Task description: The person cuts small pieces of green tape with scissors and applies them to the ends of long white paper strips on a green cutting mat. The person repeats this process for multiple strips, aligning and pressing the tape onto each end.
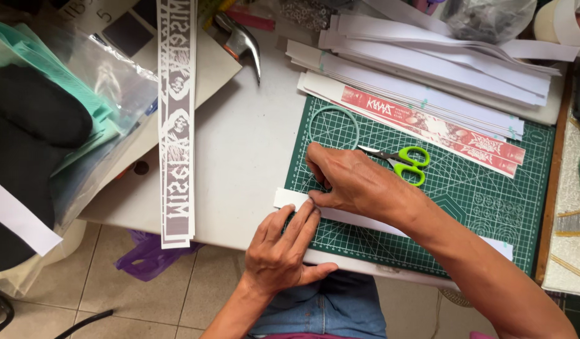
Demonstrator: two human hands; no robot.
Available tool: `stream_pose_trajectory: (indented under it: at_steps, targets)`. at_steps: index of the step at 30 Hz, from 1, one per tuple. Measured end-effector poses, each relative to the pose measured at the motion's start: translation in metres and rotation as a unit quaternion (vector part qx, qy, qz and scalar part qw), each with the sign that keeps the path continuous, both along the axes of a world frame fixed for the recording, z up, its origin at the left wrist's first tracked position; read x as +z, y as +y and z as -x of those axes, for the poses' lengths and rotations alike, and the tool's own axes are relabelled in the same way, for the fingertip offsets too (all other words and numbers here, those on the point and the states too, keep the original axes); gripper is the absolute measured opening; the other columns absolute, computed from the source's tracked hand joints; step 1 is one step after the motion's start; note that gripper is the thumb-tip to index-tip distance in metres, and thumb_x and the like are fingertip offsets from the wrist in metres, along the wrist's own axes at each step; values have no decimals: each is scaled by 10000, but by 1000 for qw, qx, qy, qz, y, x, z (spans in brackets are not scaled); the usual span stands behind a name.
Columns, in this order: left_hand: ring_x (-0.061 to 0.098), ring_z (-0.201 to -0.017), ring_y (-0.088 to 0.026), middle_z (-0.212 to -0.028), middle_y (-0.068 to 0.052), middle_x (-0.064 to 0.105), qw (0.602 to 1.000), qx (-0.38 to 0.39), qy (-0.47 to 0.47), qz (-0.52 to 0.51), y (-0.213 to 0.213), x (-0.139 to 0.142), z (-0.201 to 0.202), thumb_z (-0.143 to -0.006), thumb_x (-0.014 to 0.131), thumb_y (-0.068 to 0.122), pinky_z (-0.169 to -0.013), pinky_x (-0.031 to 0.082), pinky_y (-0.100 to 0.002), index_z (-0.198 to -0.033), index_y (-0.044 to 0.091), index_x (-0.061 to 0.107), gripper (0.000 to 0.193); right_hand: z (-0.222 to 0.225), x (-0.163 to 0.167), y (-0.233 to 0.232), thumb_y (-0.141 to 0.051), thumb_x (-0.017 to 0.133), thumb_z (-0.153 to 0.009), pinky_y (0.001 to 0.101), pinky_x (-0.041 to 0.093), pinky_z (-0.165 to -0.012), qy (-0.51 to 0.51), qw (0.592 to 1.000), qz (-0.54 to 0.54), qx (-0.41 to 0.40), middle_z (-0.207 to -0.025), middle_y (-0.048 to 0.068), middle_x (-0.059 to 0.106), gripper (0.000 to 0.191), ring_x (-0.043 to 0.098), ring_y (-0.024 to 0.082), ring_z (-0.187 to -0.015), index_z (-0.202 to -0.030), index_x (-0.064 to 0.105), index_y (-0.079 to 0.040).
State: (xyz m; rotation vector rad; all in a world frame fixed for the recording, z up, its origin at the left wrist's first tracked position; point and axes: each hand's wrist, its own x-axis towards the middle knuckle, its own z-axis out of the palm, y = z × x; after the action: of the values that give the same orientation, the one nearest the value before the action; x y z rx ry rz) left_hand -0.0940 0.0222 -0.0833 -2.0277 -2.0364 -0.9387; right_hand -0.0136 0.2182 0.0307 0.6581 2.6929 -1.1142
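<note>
A long white paper strip [289, 198] lies across the near edge of a green cutting mat [466, 188]. My left hand [279, 251] rests flat with its fingertips pressing the strip's left end. My right hand [349, 182] reaches in from the right and pinches the strip's top edge between thumb and fingers, right beside the left fingertips. Small scissors [403, 162] with green handles lie shut on the mat just behind my right hand. A thin green ring [333, 125] lies on the mat's far left corner.
A long grey and white printed strip [177, 119] lies lengthwise on the white table [252, 150]. A stack of white and red printed strips [428, 88] sits behind the mat. A hammer [240, 44] lies at the back; plastic bags [45, 125] fill the left.
</note>
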Motion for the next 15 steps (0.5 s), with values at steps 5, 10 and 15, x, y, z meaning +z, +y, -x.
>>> stream_pose_trajectory:
  at_steps: [5, 10, 15]
  targets:
    - [609, -1198, -265, -1346, -74, 694, 1000, -5, 5, -3, 0, 2, 2, -973, 362, 779, -1012, 507, -379, -1229, 79, 752, 841, 0, -1, 0, -161, 804, -794, 422, 480, -598, 14, 1000, -6, 1, -760, 110, 574, 392, 588, 295, -639, -884, 445, -33]
    - [607, -1194, -265, -1347, -70, 692, 1000, -5, 8, -4, 0, 3, 3, -970, 360, 784, -1007, 510, -381, -1228, 83, 754, 844, -3, -2, -2, -164, 799, -805, 423, 482, -605, 16, 1000, -6, -11, -755, 111, 571, 388, 582, 291, -635, -887, 443, -32]
    - [611, -1187, -268, -1346, -64, 689, 1000, -4, 10, -5, 2, 3, 4, -963, 358, 793, -992, 515, -383, -1228, 90, 750, 847, -9, -10, -5, -167, 791, -828, 412, 496, -606, 47, 998, -31, -25, -751, 125, 584, 366, 608, 287, -648, -912, 463, -30]
